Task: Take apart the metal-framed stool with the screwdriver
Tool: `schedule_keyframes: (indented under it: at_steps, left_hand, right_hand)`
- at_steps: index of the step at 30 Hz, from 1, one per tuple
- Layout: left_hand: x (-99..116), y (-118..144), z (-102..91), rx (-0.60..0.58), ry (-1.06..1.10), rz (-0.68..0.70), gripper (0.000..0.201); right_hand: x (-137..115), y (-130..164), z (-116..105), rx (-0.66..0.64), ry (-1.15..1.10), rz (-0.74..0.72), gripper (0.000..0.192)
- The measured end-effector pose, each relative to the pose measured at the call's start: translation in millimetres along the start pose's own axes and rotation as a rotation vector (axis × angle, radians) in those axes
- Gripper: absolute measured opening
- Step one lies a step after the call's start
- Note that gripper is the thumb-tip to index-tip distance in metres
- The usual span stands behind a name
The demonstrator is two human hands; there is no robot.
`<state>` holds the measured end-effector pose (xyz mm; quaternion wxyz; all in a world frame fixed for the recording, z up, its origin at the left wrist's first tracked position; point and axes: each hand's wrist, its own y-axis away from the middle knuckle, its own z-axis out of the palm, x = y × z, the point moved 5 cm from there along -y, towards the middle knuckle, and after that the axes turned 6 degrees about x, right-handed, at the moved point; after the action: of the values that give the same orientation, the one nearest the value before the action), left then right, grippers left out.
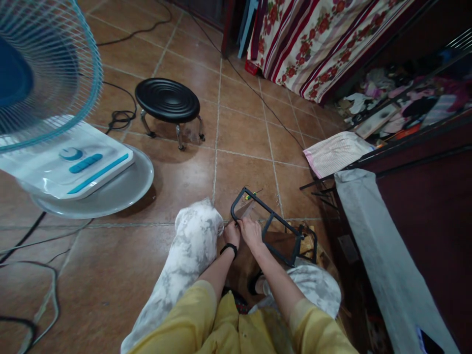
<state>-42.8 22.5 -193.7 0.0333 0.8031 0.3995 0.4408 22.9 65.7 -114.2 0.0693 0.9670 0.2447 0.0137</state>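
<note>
- Nearest the camera, a yellow cloth shirt drapes over the person's front, its sleeves ending well short of the wrists, which leaves both forearms free.
- The left hand, with a black band at its wrist, has its fingers bent in beside the frame's near corner; I cannot tell what, if anything, they pinch.
- The right hand meets it there, fingers curled and nearly closed at the tubing; its fingertips are hidden, so its exact hold is unclear.
- The black tubular metal frame runs from the hands toward the right leg, low over the brown tiled floor. Working at one end probably lets both hands share a single spot.
- White-and-grey patterned trousers cover knees spread apart, probably to make room for the frame.
- A small yellow-and-green object shows just beyond the tubing, perhaps kept within reach.
- The blue-caged fan with a white plastic body stands on the left, probably close for air.
</note>
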Motion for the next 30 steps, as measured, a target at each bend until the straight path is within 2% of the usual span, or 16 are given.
schedule_keyframes:
  at_steps: [3, 7, 12, 15, 20, 23, 26, 30]
  left_hand:
    - [1.1, 1.0, 0.0, 0.014, 0.024, 0.023, 0.031]
    - [1.0, 0.6, 2.7, 0.001, -0.041, -0.005, 0.030]
    - [0.2, -1.5, 3.8, -0.001, -0.028, 0.003, 0.032]
    - [-1.1, -1.7, 4.2, 0.007, -0.019, 0.009, 0.032]
    - [2.3, -1.4, 2.5, -0.014, -0.013, 0.008, 0.027]
    - [5.0, -1.7, -0.1, -0.004, 0.006, -0.015, 0.026]
    - [6.7, -2.6, 1.3, -0.003, 0.047, -0.006, 0.025]
    - [8.0, -3.7, 0.8, -0.005, 0.027, 0.063, 0.028]
  right_hand:
    - [1.6, 6.6, -3.1, 0.058, -0.047, -0.035, 0.030]
    - [1.2, 4.7, 2.9, 0.000, -0.069, -0.116, 0.023]
    - [-0.4, -6.9, 7.4, -0.006, -0.041, -0.017, 0.023]
    - [3.1, -5.1, 6.1, 0.012, -0.124, 0.018, 0.025]
    - [41.3, 16.8, -0.3, 0.142, -0.295, 0.075, 0.033]
    - [64.5, 34.1, 2.1, 0.115, -0.263, 0.022, 0.035]
    - [74.1, 45.9, 6.4, 0.073, -0.244, -0.063, 0.031]
    - [76.6, 49.7, 11.7, 0.067, -0.255, -0.081, 0.021]
